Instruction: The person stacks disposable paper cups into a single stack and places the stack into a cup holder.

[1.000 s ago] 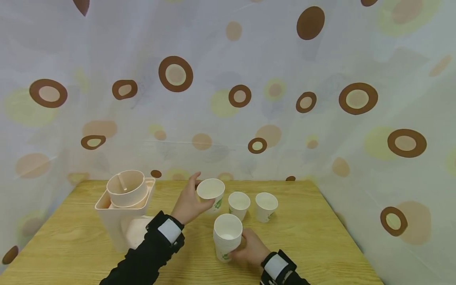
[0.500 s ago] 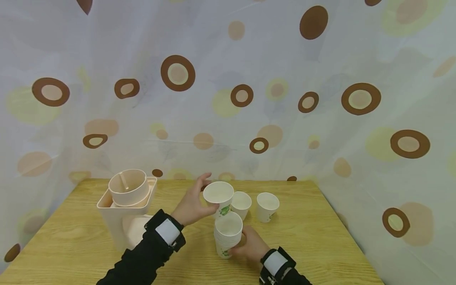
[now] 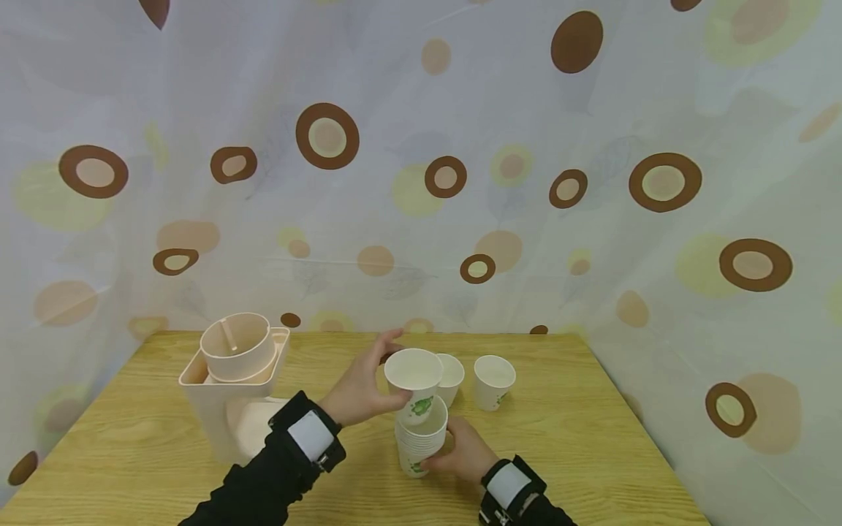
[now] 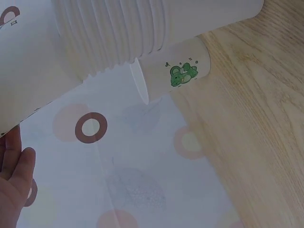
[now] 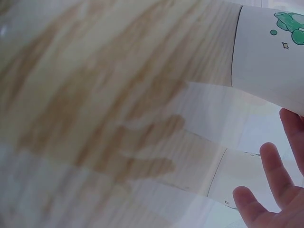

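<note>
In the head view my left hand (image 3: 362, 387) holds a white paper cup (image 3: 413, 371) between thumb and fingers. The cup is upright, its base overlapping the mouth of a stack of nested paper cups (image 3: 419, 443). My right hand (image 3: 464, 454) grips that stack low on its right side. Green prints show on the cups. The ribbed rims of the stack (image 4: 111, 33) fill the top of the left wrist view, with the held cup (image 4: 28, 71) at its left. In the right wrist view, fingers (image 5: 278, 180) reach to the stack's printed side (image 5: 266, 52).
Two single paper cups stand behind the stack, one partly hidden (image 3: 451, 376) and one further right (image 3: 493, 383). At the left is a cream plastic bin (image 3: 217, 409) with a round container (image 3: 237, 347) in its top. All stand on a wooden table (image 3: 579, 438) before a patterned sheet (image 3: 395, 219).
My left hand has carried its paper cup right and down, from behind the stack to its mouth. The right hand still holds the stack in nearly the same place.
</note>
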Demonstrator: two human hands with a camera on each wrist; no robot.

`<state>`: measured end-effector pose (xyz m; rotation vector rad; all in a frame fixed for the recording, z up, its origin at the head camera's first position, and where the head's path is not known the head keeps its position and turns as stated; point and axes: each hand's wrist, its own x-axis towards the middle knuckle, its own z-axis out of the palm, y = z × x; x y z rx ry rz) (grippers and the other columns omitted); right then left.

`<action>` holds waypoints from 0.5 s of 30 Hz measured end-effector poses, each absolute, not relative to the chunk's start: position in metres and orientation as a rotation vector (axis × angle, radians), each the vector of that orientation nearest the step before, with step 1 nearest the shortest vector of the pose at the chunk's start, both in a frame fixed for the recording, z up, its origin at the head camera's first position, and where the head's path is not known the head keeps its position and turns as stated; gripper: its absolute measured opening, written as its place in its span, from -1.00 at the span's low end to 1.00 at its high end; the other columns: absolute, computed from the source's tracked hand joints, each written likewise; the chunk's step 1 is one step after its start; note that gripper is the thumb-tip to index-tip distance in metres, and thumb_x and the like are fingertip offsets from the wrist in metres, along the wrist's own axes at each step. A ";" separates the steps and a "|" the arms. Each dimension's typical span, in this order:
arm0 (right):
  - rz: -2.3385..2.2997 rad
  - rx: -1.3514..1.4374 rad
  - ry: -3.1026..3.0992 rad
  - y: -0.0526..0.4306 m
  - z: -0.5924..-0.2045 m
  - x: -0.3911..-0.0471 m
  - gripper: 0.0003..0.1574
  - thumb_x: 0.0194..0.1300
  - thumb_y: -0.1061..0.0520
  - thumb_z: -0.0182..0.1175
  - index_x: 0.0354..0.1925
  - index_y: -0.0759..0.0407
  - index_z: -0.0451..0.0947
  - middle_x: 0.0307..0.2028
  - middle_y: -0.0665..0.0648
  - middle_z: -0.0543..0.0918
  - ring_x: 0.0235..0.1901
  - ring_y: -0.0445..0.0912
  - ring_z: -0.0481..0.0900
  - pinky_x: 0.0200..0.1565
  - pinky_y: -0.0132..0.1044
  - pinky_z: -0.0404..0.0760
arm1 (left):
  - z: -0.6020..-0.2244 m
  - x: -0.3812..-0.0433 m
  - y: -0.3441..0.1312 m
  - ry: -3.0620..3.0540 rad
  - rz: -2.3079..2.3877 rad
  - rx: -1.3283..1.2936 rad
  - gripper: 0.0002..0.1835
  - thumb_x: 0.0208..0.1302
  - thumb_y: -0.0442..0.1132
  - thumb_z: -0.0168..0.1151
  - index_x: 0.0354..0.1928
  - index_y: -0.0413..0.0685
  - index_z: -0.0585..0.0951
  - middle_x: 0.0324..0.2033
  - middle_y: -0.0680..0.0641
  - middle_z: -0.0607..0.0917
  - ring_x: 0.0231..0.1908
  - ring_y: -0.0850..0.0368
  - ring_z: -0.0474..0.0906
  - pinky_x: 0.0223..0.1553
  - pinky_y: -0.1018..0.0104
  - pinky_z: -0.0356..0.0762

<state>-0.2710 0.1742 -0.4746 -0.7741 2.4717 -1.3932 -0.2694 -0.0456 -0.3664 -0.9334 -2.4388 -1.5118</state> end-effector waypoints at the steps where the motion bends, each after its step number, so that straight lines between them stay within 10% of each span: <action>1: -1.393 -0.774 2.471 0.174 -0.475 -0.271 -0.30 -0.14 0.12 0.46 0.04 0.21 0.53 0.02 0.25 0.67 0.11 0.17 0.48 0.24 0.34 0.18 | -0.367 -0.269 -0.045 -2.436 -1.513 -0.946 -0.10 -0.02 -0.32 0.33 0.36 -0.35 0.10 0.06 -0.32 0.55 0.09 -0.18 0.45 0.14 -0.24 0.37; 15: -1.388 -0.811 2.472 0.174 -0.473 -0.270 -0.29 -0.10 0.10 0.44 0.06 0.26 0.51 0.03 0.29 0.65 0.11 0.19 0.47 0.22 0.33 0.23 | -0.377 -0.268 -0.037 -2.538 -1.439 -1.019 -0.07 -0.04 -0.27 0.36 0.37 -0.33 0.12 0.07 -0.30 0.53 0.10 -0.15 0.44 0.13 -0.20 0.41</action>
